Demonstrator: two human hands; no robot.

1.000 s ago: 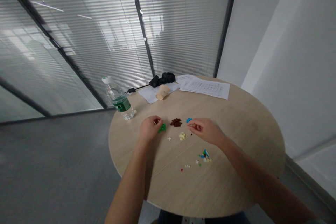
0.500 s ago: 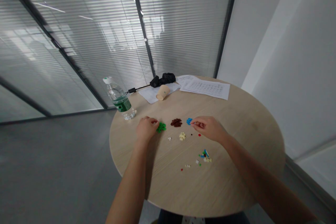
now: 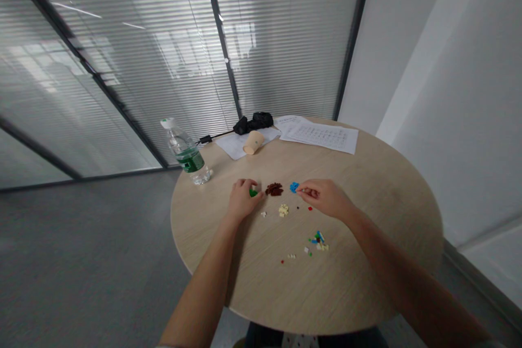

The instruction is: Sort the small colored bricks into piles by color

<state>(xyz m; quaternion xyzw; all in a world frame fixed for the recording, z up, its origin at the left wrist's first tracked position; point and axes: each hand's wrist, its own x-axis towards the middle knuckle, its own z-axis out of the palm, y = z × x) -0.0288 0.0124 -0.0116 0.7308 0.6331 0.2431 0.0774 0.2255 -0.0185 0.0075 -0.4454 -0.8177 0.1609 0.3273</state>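
Note:
My left hand (image 3: 242, 199) curves over the pile of small green bricks (image 3: 253, 193), thumb and fingers apart on either side of it; most of the pile is hidden. Beside the small blue bricks (image 3: 294, 187), my right hand (image 3: 324, 196) is closed in a pinch, and whatever its fingertips hold is too small to name. Between both hands lies a heap of dark brown bricks (image 3: 274, 190). Nearer to me are cream bricks (image 3: 284, 210), a few white pieces (image 3: 263, 214) and a single red piece (image 3: 310, 209).
A mixed cluster of coloured bricks (image 3: 318, 239) lies toward the front of the round wooden table (image 3: 350, 293). Farther back are a water bottle (image 3: 190, 157), a tipped paper cup (image 3: 253, 142), printed sheets (image 3: 322, 137) and a black bundled item (image 3: 260, 121).
My left hand has moved right, from the left edge of the green bricks to over them, its fingers spreading around them. My right hand has stayed beside the blue bricks.

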